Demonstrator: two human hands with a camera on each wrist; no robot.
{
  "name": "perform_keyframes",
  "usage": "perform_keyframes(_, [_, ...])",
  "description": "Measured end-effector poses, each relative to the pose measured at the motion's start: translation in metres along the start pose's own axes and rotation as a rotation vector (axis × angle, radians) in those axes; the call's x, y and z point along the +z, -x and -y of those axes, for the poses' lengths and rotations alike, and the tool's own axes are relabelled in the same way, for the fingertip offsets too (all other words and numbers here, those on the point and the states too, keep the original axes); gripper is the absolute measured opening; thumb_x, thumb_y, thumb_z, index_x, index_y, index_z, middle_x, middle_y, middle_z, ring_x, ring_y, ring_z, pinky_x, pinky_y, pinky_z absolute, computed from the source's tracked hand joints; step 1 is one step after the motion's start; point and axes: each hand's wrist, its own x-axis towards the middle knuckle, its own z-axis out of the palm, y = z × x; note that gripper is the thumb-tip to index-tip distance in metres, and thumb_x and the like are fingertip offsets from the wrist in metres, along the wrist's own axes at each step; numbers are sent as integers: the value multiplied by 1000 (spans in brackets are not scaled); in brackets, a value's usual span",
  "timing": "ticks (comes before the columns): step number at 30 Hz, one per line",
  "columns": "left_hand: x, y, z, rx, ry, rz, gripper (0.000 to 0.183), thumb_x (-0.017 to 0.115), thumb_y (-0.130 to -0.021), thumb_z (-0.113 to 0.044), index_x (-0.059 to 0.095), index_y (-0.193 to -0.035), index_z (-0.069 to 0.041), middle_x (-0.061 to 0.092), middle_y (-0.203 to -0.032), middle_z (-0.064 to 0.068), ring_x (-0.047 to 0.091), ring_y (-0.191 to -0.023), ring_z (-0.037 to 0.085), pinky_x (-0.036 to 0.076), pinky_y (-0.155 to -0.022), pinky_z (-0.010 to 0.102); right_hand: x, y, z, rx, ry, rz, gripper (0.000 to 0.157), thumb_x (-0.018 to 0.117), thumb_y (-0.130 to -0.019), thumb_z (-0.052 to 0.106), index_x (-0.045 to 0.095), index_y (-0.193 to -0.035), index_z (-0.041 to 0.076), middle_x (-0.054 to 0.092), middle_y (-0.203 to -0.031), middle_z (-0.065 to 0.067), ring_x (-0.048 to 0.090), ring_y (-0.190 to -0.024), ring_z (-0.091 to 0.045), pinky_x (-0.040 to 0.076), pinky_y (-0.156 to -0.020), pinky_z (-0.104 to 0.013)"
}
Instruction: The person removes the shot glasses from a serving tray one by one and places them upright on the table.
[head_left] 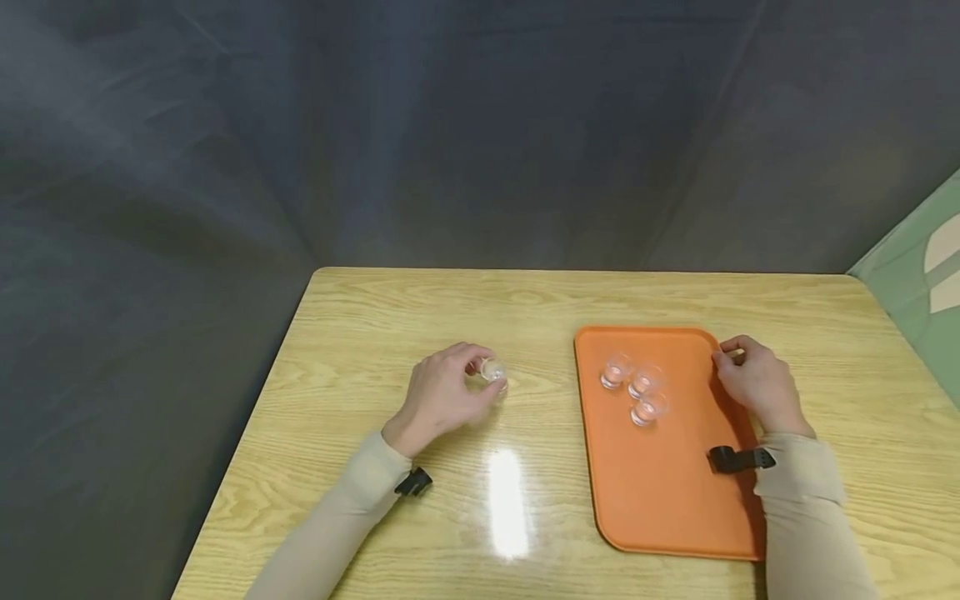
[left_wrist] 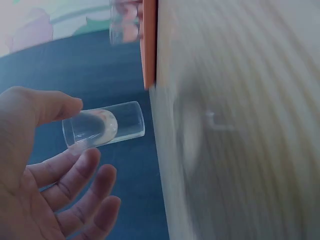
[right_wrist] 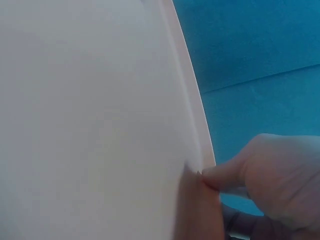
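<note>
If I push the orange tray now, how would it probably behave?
The orange tray is probably stiff: it shows no sag. It likely slides rather than tips, being broad and low. Its three clear cups might knock together, standing close.

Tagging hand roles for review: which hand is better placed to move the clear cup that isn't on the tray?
Left, I'd judge: the left hand pinches that clear cup, while the right hand holds the orange tray by its right edge.

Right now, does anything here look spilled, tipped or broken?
Nothing stands out: three glasses stand upright on the tray, the left hand holds another glass, and the bright patch on the table looks like reflected light, not a spill.
</note>
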Motion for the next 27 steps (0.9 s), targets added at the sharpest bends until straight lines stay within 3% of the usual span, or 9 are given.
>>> perform_keyframes(10, [-24,8,44,-93,-93,-55,42,81,-90,-39,78,-124,-14,75,-96,-2,72,-87,18,54,-66,35,2,0,1,31,-3,4,49,47,-111,32,54,-139,-8,65,-125,-36,67,-96,-46,45,-64,-31])
perform_keyframes(18, [-41,16,64,-152,-123,-73,43,82,-90,-42,78,-123,-16,76,-98,-1,73,-90,20,56,-68,41,2,2,-1,27,-25,4,50,47,-111,33,54,-139,-8,64,-127,-37,67,-99,-47,46,-66,-31])
perform_keyframes(27, [-71,22,89,-252,-143,-152,46,81,-92,-42,77,-126,-12,77,-100,4,75,-90,26,55,-68,45,2,1,-1,35,-26,12,51,46,-111,33,53,-141,-8,64,-127,-37,66,-99,-47,49,-67,-33])
